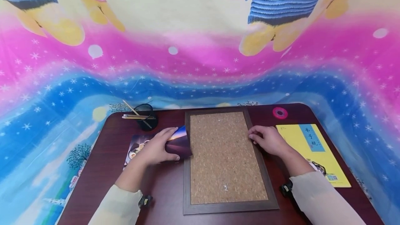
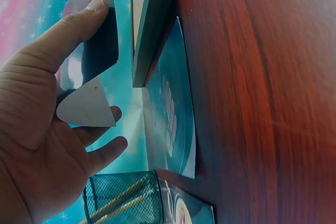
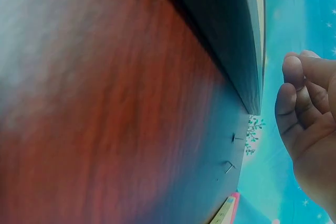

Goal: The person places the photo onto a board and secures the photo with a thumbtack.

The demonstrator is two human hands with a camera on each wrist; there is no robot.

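My left hand (image 1: 156, 148) holds a glossy dark print (image 1: 178, 143) at the left side of a framed cork board (image 1: 226, 155). In the left wrist view the thumb presses the front of the bent print (image 2: 102, 43), and its white back shows at a curled corner. Another print (image 1: 134, 150), with a food picture, lies on the table partly under that hand. My right hand (image 1: 267, 138) hovers at the board's right edge, fingers curled and thumb close to the index finger. Nothing shows between those fingertips (image 3: 292, 72).
A black mesh pen cup (image 1: 147, 122) with pencils stands at the back left. Back right lies a pink ring-shaped item (image 1: 280, 113), with a yellow book (image 1: 325, 162) below it. Small pins (image 3: 229, 167) lie on the table (image 1: 165, 193) right of the board. A patterned curtain (image 1: 200, 61) hangs behind.
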